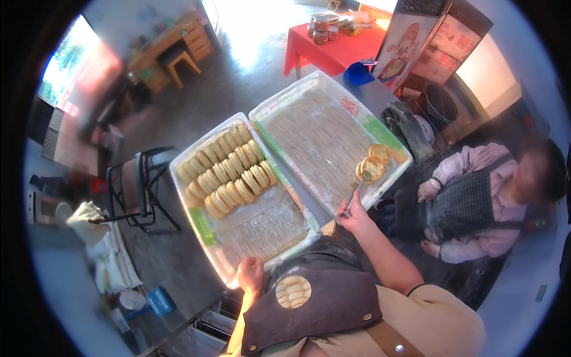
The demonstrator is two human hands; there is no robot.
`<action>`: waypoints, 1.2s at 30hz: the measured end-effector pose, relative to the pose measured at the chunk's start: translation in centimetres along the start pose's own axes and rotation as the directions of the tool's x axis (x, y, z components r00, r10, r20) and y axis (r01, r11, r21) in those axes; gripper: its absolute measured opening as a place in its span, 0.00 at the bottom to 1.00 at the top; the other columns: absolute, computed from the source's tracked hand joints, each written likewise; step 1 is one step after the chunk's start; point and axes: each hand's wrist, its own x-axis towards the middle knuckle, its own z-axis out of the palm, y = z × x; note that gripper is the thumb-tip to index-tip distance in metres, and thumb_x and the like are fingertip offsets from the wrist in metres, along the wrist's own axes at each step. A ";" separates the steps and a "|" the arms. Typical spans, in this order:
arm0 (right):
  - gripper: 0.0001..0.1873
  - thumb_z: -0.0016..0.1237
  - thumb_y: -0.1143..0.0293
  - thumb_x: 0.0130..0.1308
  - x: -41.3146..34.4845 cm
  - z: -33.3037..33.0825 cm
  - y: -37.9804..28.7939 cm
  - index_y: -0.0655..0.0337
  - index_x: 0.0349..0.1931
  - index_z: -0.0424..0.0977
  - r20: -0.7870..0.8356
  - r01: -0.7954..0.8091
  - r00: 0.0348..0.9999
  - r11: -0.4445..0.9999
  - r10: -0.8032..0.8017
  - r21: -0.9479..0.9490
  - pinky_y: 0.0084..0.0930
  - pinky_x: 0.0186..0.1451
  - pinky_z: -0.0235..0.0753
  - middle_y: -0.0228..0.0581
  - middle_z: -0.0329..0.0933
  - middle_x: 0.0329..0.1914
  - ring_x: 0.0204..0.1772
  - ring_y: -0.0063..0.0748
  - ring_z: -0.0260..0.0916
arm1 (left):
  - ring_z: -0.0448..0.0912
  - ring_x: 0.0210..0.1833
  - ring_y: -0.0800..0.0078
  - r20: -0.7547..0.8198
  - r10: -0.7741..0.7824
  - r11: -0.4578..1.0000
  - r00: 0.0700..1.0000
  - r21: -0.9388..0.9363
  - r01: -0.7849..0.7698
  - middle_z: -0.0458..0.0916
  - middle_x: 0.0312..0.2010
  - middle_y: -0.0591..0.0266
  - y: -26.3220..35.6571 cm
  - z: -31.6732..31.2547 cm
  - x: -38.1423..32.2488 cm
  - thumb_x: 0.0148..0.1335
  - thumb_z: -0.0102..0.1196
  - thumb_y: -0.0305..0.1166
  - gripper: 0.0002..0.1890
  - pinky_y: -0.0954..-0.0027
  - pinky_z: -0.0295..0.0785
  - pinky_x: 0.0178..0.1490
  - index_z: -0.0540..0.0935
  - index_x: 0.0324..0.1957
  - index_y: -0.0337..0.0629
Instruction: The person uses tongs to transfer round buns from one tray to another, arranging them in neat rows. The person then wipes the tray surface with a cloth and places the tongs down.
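My right hand (352, 213) grips a pair of metal tongs (350, 198). One slotted tip lies over the front of several browned round flatbreads (373, 168) in the right corner of a shallow white tray (308, 129). Whether the tongs pinch a bread cannot be made out. My left hand (250, 273), fingers curled, is at the near rim of a second tray (209, 247); its grip on the rim is unclear. In that tray, three rows of pale round flatbreads (236, 167) stand on edge, leaning together. Bare slatted lining shows in the near part.
A person in a checked apron (468, 201) sits or stands close at the right. Beyond the trays is a red-covered table (330, 51) with jars (320, 29). A blue container (358, 73) stands behind the right tray. A folding chair (138, 192) is at the left.
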 end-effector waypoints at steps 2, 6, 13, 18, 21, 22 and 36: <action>0.34 0.56 0.29 0.62 0.7 -0.4 -0.3 0.53 0.36 0.67 -0.029 -0.003 1.000 1.000 0.003 0.005 0.20 0.28 0.67 0.24 0.64 0.26 0.25 0.19 0.63 | 0.86 0.42 0.55 0.005 -0.014 1.000 1.000 -0.014 0.014 0.88 0.35 0.56 0.0 0.0 0.0 0.59 0.69 0.38 0.11 0.56 0.79 0.47 0.87 0.38 0.44; 0.32 0.57 0.30 0.64 1.9 -0.3 -0.7 0.52 0.36 0.67 0.004 0.061 0.998 0.998 -0.061 0.003 0.20 0.27 0.66 0.24 0.64 0.26 0.25 0.19 0.62 | 0.87 0.40 0.56 -0.014 0.030 0.998 0.999 0.055 -0.029 0.88 0.34 0.56 0.3 -0.1 0.0 0.59 0.69 0.39 0.11 0.56 0.79 0.46 0.87 0.38 0.44; 0.27 0.57 0.36 0.69 2.6 0.5 -0.3 0.51 0.36 0.66 0.007 0.189 0.982 0.980 -0.189 0.058 0.21 0.27 0.63 0.25 0.63 0.26 0.25 0.19 0.61 | 0.87 0.38 0.59 -0.051 0.050 0.998 0.997 0.047 -0.048 0.88 0.32 0.57 0.2 0.1 -0.1 0.60 0.69 0.39 0.11 0.58 0.79 0.43 0.86 0.36 0.43; 0.30 0.60 0.33 0.64 4.3 0.9 -1.8 0.50 0.42 0.70 0.041 0.288 0.956 0.956 -0.291 0.059 0.18 0.26 0.61 0.22 0.65 0.27 0.22 0.16 0.59 | 0.87 0.39 0.58 -0.032 0.038 0.998 0.999 0.052 -0.036 0.88 0.33 0.57 0.0 0.2 0.1 0.59 0.69 0.39 0.11 0.58 0.79 0.44 0.86 0.36 0.43; 0.29 0.59 0.34 0.66 5.5 0.7 -3.1 0.51 0.46 0.70 0.050 0.238 0.970 0.971 -0.239 0.027 0.18 0.26 0.61 0.23 0.65 0.27 0.23 0.17 0.59 | 0.86 0.41 0.55 0.007 0.003 0.999 1.000 0.038 -0.003 0.88 0.35 0.57 0.0 -0.1 0.0 0.59 0.69 0.39 0.11 0.56 0.79 0.47 0.87 0.38 0.44; 0.29 0.58 0.35 0.67 5.8 0.6 -3.2 0.51 0.48 0.70 0.057 0.248 0.967 0.969 -0.247 0.004 0.19 0.27 0.62 0.24 0.64 0.28 0.24 0.17 0.59 | 0.86 0.42 0.55 0.016 -0.004 1.000 1.000 0.027 0.004 0.88 0.35 0.57 0.1 -0.1 0.0 0.59 0.69 0.39 0.11 0.56 0.79 0.47 0.87 0.38 0.45; 0.25 0.51 0.44 0.77 -2.7 5.2 1.1 0.57 0.55 0.71 0.589 0.619 0.748 0.643 -0.307 -0.452 0.17 0.20 0.56 0.24 0.62 0.21 0.18 0.15 0.57 | 0.88 0.44 0.59 -0.050 -0.094 0.973 0.994 -0.217 0.081 0.88 0.40 0.50 0.5 -1.6 2.5 0.61 0.67 0.36 0.14 0.60 0.81 0.51 0.87 0.45 0.37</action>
